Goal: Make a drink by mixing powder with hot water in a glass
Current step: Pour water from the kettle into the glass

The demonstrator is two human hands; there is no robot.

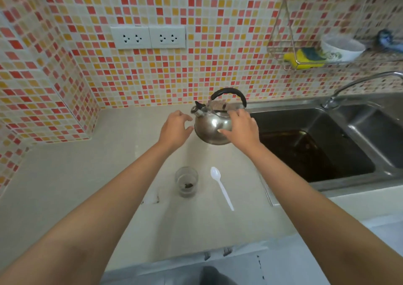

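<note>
Spoon [220,186] beside glass [186,182]; sink [349,119] right of kettle [212,127]

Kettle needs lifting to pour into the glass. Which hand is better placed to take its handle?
Right, probably. The right hand already lies on the kettle just below its black handle; the left hand hovers beside the spout side, farther away.

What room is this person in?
Most likely a home kitchen: a steel sink with a tap, a metal kettle on the counter, and a dish sponge in a wall rack.
</note>
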